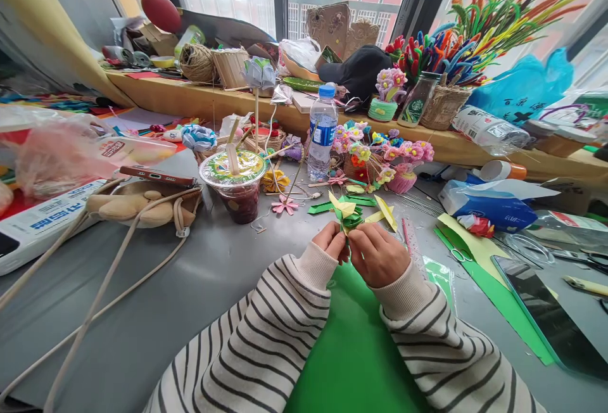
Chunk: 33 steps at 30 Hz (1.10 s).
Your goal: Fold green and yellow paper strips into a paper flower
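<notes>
As we pinch the yellow-and-green paper flower between left hand and right hand — both closed on it — it hangs steady above the green sheet.

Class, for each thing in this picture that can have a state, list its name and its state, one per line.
Yellow and green folded paper flower: pinched between both hands.
Left hand: closed on the flower.
Right hand: closed on the flower.
Clear plastic water bottle: upright, blue cap on.
Plastic drink cup: upright, lidded, straw in.
Smartphone: lying flat.
</notes>
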### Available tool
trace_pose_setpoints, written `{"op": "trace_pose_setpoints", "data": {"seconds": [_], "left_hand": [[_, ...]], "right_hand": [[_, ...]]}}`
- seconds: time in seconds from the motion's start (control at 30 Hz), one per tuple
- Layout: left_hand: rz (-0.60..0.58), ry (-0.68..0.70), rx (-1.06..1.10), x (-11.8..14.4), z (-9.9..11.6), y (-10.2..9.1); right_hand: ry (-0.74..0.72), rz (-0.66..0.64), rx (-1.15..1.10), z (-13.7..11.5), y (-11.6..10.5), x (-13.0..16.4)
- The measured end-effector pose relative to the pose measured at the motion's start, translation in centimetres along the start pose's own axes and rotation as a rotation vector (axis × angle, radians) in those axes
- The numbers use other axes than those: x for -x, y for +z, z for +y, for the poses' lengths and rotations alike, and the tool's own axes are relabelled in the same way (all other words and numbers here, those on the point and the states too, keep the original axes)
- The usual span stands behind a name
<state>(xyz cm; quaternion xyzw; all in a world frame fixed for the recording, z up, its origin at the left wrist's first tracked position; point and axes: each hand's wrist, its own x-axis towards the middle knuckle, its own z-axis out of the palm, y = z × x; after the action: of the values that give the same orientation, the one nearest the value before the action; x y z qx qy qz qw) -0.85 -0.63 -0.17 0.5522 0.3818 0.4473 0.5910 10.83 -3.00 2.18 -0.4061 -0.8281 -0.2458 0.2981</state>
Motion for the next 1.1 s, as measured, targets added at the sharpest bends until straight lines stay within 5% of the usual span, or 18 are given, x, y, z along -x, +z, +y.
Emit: {"op": "trace_pose_setpoints", "data": {"seconds": [0.33,0.53,0.8,1.1], "left_hand": [[-0.063,-0.132,0.205,-0.5,0.2,-0.1],[-0.079,-0.151,0.271,-0.8,-0.4,0.2],[-0.099,-0.170,0.252,-0.7,-0.2,0.2],[-0.069,-0.162,0.248,-0.8,-0.7,0.6]], "right_hand": [[0.242,0.017,-0.175,0.0,0.3,0.3],[0.188,0.022,0.021,-0.5,0.1,0.3],[0.284,-0.028,-0.156,0.4,0.3,0.5],[0.168,-0.040,0.210,-0.8,-0.2,0.0]]}}
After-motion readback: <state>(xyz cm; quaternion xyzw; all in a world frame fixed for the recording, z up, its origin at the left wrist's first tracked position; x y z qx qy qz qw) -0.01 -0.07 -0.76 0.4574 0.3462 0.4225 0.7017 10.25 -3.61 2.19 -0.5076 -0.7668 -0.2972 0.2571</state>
